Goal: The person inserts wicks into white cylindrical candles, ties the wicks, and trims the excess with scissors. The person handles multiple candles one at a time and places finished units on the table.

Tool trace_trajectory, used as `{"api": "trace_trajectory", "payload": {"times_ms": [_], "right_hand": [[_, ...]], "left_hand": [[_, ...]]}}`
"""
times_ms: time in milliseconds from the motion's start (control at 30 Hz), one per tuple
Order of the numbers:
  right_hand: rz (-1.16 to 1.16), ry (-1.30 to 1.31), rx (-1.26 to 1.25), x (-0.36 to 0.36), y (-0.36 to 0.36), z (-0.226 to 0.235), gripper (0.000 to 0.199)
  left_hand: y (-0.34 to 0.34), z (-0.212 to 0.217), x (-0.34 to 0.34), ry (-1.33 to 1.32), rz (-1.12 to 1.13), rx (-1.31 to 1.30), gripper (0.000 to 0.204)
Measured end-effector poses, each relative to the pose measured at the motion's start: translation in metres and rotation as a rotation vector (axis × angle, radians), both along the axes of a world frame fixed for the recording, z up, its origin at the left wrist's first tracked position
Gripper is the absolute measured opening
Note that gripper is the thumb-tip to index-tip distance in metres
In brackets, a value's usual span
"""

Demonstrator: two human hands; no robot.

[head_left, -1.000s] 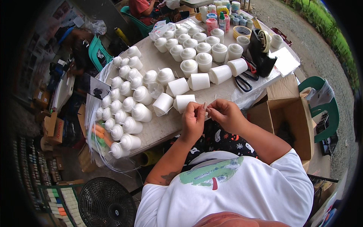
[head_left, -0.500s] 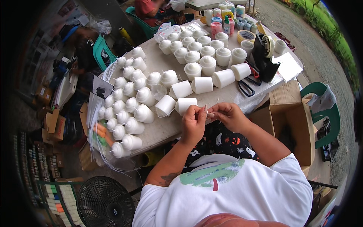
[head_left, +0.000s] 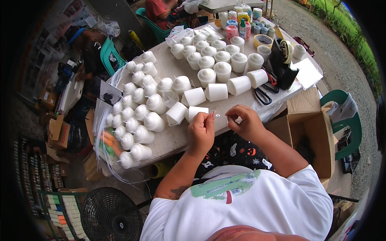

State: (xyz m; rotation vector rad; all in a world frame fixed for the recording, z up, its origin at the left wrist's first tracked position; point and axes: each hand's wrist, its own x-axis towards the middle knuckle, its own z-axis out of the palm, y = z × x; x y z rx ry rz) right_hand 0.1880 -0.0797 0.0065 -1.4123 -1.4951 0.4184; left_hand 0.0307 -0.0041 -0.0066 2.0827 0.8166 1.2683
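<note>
About forty white candles (head_left: 193, 96); one scissors (head_left: 263, 95); one fan (head_left: 110, 215); two green chairs (head_left: 345, 120)

My left hand (head_left: 201, 130) and right hand (head_left: 244, 122) are up at the near table (head_left: 177, 140) edge, a narrow gap between them. Straight ahead, white candles lying on their sides (head_left: 193, 111) block the way, touching close to my left knuckles. Left of that, a dense cluster of white candles (head_left: 136, 116) fills the tabletop right to its edge. Bare tabletop opens just below that cluster, beside my left wrist. To the right, scissors (head_left: 263, 94) and a black tape dispenser (head_left: 283, 66) crowd the corner. Further right, an open cardboard box (head_left: 309, 128) stands against the table.
</note>
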Motion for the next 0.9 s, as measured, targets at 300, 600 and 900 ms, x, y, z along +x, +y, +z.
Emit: {"api": "trace_trajectory", "payload": {"times_ms": [300,600,900], "right_hand": [[0.155,0.442,-0.269,0.005,0.002,0.001,0.019],[0.043,0.406,-0.158,-0.015,0.007,0.005,0.014],[0.189,0.242,-0.004,-0.005,0.004,0.003,0.018]], "left_hand": [[0.001,0.005,-0.005,0.003,-0.022,-0.177,0.021],[-0.004,0.004,-0.005,-0.186,-0.191,-0.299,0.015],[-0.001,-0.006,-0.008,-0.254,-0.243,-0.480,0.013]]}}
